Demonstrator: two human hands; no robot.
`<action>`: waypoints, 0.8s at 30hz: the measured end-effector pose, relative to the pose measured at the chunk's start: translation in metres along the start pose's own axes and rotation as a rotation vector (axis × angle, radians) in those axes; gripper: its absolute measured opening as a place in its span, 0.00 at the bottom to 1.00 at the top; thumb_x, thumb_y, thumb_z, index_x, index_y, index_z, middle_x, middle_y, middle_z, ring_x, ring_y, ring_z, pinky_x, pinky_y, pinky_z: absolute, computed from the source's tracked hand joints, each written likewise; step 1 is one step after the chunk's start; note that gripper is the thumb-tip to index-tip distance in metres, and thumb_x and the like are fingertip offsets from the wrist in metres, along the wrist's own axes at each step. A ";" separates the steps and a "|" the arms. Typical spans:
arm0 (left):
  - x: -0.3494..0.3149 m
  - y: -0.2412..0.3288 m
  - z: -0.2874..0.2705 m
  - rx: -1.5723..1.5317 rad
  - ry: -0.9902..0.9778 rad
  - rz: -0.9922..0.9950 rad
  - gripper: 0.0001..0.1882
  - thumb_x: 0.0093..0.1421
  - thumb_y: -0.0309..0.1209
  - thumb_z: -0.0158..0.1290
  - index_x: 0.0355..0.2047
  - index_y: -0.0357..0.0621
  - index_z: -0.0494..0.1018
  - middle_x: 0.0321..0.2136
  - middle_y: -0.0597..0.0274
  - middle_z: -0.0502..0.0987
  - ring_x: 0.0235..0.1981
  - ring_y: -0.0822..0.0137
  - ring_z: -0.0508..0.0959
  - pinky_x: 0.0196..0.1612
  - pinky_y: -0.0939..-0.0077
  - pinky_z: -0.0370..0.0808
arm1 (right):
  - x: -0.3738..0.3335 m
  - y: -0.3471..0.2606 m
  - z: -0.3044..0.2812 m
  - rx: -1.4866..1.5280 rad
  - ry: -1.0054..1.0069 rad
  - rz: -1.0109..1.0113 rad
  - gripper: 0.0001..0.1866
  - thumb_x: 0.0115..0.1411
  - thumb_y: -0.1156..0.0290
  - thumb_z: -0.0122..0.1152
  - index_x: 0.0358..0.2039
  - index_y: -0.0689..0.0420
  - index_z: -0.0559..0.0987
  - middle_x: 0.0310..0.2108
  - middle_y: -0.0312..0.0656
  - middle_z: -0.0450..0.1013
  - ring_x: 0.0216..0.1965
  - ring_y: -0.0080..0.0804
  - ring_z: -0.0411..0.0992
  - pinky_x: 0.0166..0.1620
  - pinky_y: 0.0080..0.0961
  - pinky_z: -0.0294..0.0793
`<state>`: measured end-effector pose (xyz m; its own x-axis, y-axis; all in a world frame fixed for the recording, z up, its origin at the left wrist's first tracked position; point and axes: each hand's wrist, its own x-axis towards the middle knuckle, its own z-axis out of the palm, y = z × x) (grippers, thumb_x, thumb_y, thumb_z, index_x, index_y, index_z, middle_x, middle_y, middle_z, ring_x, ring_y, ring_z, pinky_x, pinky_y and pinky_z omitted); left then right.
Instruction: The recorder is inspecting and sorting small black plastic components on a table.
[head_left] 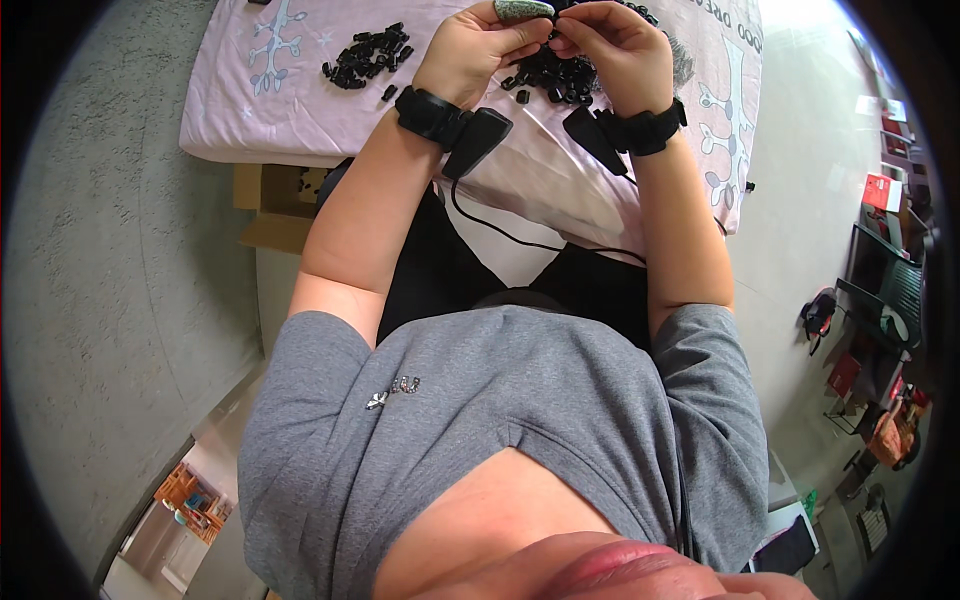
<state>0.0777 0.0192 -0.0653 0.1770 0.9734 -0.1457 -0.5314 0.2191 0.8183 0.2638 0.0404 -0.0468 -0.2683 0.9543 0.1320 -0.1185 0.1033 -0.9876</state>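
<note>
Left hand (468, 48): thumb and finger almost closed, pinching a small black piece (555, 17); a speckled cover (523, 10) sits at the fingers, worn or held, cannot tell.
Right hand (632, 50): fingertips drawn together against the left's; whether they grip the piece is hidden.
Piece's place: between both hands' fingertips, at the upper edge.
Good handling: the left should probably hold steady while the right works gently, low over the cloth (270, 125), so a slip lands softly.
Straps (430, 118): two, one per wrist.
Black units (480, 142): two, one beside each strap.
Heaps: two, left (362, 60) and right (570, 80); pieces too tangled to count.
Stray piece (389, 92): one, just beside the left heap.
</note>
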 end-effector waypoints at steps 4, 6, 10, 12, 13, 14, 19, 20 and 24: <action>0.000 0.006 0.003 0.049 0.000 0.097 0.06 0.67 0.24 0.59 0.43 0.40 0.82 0.33 0.63 0.84 0.32 0.73 0.82 0.37 0.82 0.78 | -0.002 -0.003 0.002 0.146 -0.022 0.030 0.03 0.66 0.82 0.62 0.39 0.65 0.82 0.32 0.39 0.81 0.32 0.24 0.79 0.37 0.19 0.80; 0.000 0.007 0.002 0.049 0.072 0.113 0.08 0.67 0.23 0.58 0.45 0.38 0.82 0.34 0.62 0.85 0.33 0.72 0.83 0.38 0.80 0.79 | -0.002 -0.002 0.003 0.207 -0.031 0.031 0.03 0.66 0.82 0.62 0.39 0.66 0.82 0.33 0.39 0.82 0.32 0.24 0.80 0.38 0.19 0.80; 0.001 0.008 -0.002 0.112 -0.007 0.141 0.09 0.68 0.23 0.57 0.46 0.36 0.82 0.34 0.60 0.85 0.33 0.71 0.83 0.39 0.79 0.80 | -0.001 0.000 -0.001 0.187 -0.027 0.001 0.05 0.63 0.80 0.64 0.39 0.65 0.83 0.35 0.44 0.82 0.34 0.31 0.81 0.41 0.25 0.81; 0.002 0.008 -0.002 0.187 -0.028 0.137 0.09 0.69 0.23 0.55 0.46 0.33 0.81 0.35 0.60 0.85 0.33 0.71 0.84 0.40 0.80 0.80 | 0.000 0.002 -0.003 0.109 -0.043 -0.042 0.08 0.64 0.80 0.64 0.42 0.66 0.84 0.39 0.46 0.83 0.38 0.35 0.83 0.46 0.28 0.83; 0.002 0.007 -0.001 0.187 -0.028 0.138 0.09 0.69 0.23 0.55 0.46 0.33 0.81 0.35 0.60 0.85 0.33 0.71 0.84 0.40 0.80 0.80 | 0.000 0.002 -0.005 0.095 -0.043 -0.048 0.08 0.64 0.83 0.63 0.42 0.69 0.83 0.39 0.47 0.83 0.39 0.34 0.83 0.47 0.27 0.84; 0.002 0.005 0.001 0.170 0.014 0.120 0.09 0.67 0.23 0.57 0.46 0.35 0.81 0.34 0.58 0.85 0.33 0.68 0.84 0.40 0.77 0.80 | 0.000 0.003 -0.006 0.079 -0.043 -0.056 0.08 0.64 0.85 0.63 0.43 0.71 0.82 0.39 0.47 0.82 0.39 0.33 0.83 0.47 0.27 0.85; -0.004 0.003 0.012 0.269 -0.034 0.224 0.14 0.64 0.31 0.64 0.43 0.30 0.82 0.33 0.57 0.86 0.35 0.72 0.84 0.42 0.81 0.81 | 0.001 0.002 -0.006 0.010 -0.028 -0.085 0.08 0.63 0.84 0.63 0.43 0.70 0.84 0.38 0.46 0.82 0.37 0.31 0.82 0.46 0.24 0.84; -0.006 0.004 0.013 0.271 -0.036 0.230 0.14 0.64 0.31 0.64 0.43 0.30 0.82 0.33 0.57 0.86 0.35 0.72 0.84 0.42 0.81 0.81 | 0.000 0.001 -0.006 -0.017 -0.035 -0.100 0.08 0.63 0.84 0.63 0.42 0.69 0.84 0.38 0.45 0.82 0.37 0.30 0.82 0.45 0.23 0.83; -0.011 0.009 0.014 0.374 0.015 0.177 0.16 0.67 0.30 0.60 0.48 0.29 0.79 0.39 0.54 0.85 0.40 0.66 0.84 0.51 0.75 0.80 | -0.002 -0.005 0.002 -0.169 -0.048 -0.269 0.09 0.65 0.83 0.62 0.44 0.69 0.83 0.36 0.42 0.82 0.36 0.29 0.82 0.43 0.22 0.83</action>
<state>0.0825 0.0093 -0.0482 0.0961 0.9953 0.0096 -0.2141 0.0112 0.9768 0.2626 0.0375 -0.0420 -0.2938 0.8727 0.3899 -0.0319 0.3987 -0.9165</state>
